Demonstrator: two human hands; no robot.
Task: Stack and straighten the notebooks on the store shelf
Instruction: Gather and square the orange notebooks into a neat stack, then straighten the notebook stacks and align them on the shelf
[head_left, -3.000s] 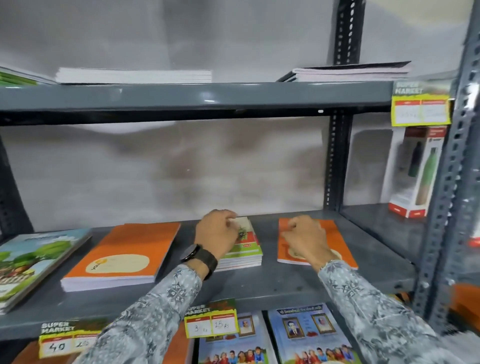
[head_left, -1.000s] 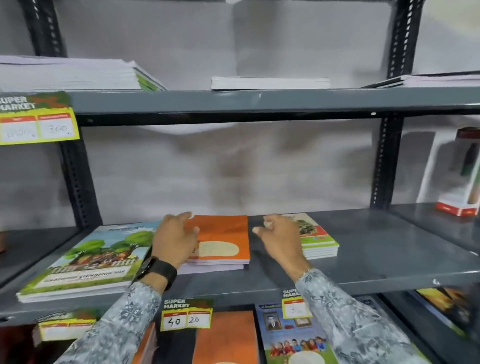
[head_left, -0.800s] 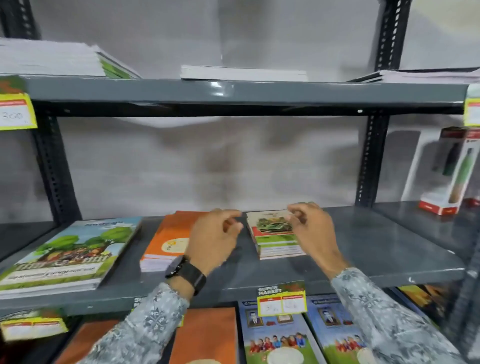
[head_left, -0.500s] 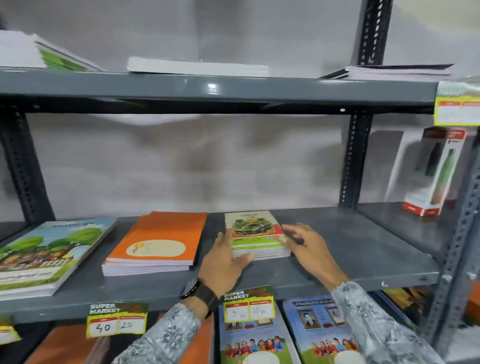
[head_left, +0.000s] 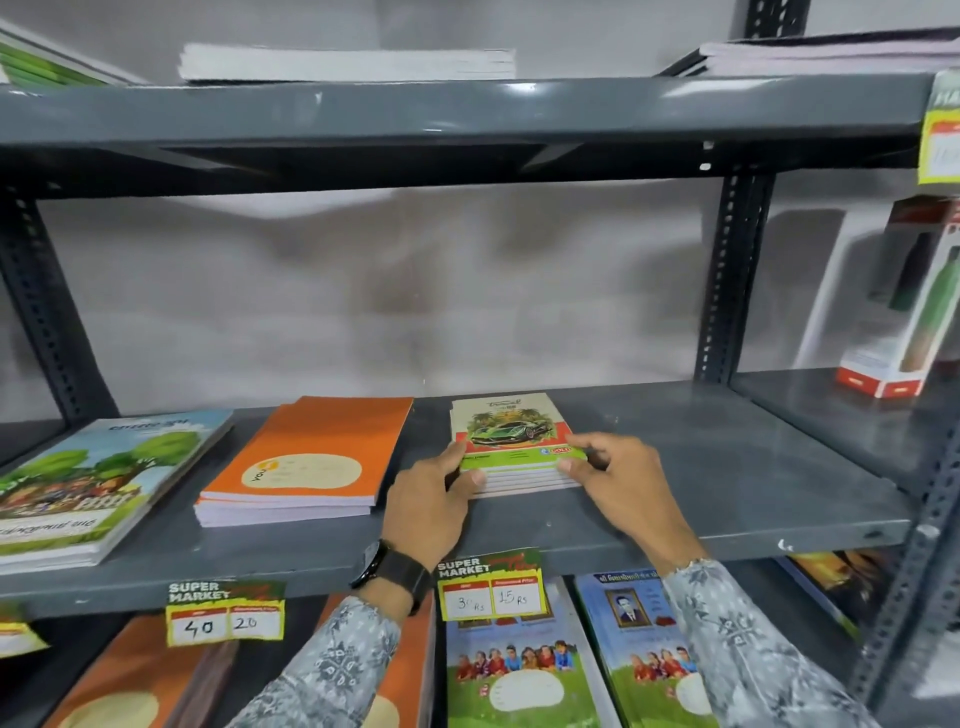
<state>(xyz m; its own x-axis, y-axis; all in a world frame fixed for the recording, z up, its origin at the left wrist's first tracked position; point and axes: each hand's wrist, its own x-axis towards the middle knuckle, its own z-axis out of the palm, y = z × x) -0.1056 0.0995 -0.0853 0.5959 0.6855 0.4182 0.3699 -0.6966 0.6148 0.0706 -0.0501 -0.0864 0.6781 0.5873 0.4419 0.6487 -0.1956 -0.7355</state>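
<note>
Left hand (head_left: 431, 499) and right hand (head_left: 618, 483) pinched the near corners of the small stack of green car-cover notebooks (head_left: 511, 452), and an uneven squeeze could have fanned its top copies askew

Car-cover notebook stack (head_left: 511, 431): small, several copies, green sports car on the cover, edges squared, flat at the centre of the shelf (head_left: 727, 467), near its front edge.
Orange notebook stack (head_left: 317, 457): larger, cream oval label, copies slightly offset, left of centre.
Tree-cover notebook stack (head_left: 93, 478): largest, angled, left end.
</note>
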